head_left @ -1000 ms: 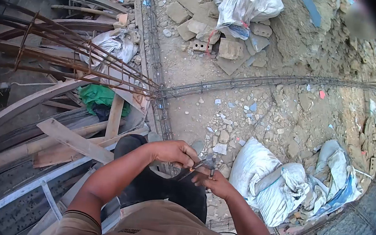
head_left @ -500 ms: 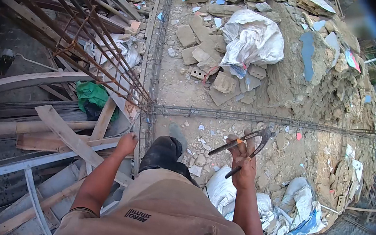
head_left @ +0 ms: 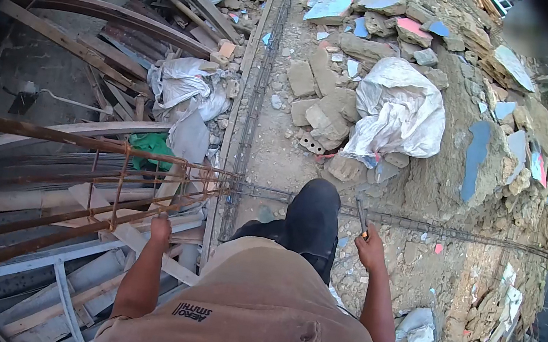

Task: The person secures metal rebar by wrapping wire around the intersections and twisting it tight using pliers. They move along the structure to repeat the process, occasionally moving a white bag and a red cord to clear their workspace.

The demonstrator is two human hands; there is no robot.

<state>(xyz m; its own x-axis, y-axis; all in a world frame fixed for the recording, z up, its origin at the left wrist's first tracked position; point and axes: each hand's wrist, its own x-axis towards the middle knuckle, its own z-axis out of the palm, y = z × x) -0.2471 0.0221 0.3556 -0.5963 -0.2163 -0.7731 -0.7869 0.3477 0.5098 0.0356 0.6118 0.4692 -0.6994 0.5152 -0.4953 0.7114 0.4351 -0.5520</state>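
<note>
My right hand (head_left: pixel 371 249) is closed around the grips of a pair of pincers (head_left: pixel 362 218). Orange shows on a grip beside my fingers, and the metal head points away from me, close to a line of thin steel bars (head_left: pixel 412 223) on the ground. My left hand (head_left: pixel 160 229) hangs at my left side with its fingers curled in; whatever they may hold is hidden. Just beyond that hand, a rusty rebar cage (head_left: pixel 84 141) slants out of the left edge, overlapping the hand's surroundings in this view. My knee (head_left: pixel 314 211) is raised in front of me.
Broken concrete slabs (head_left: pixel 326 119) and a white sack (head_left: pixel 403 112) lie ahead on a rubble mound. Another bar line (head_left: pixel 253 99) runs forward along a plank edge. Left of it are timber boards (head_left: pixel 87 67), a green sheet (head_left: pixel 151 148) and a metal frame (head_left: pixel 64 289).
I have stepped forward, and the rebar cage now passes nearer on my left. My right hand has lowered and wrapped round the pincers, whose handles were spread apart before. My left hand has moved back.
</note>
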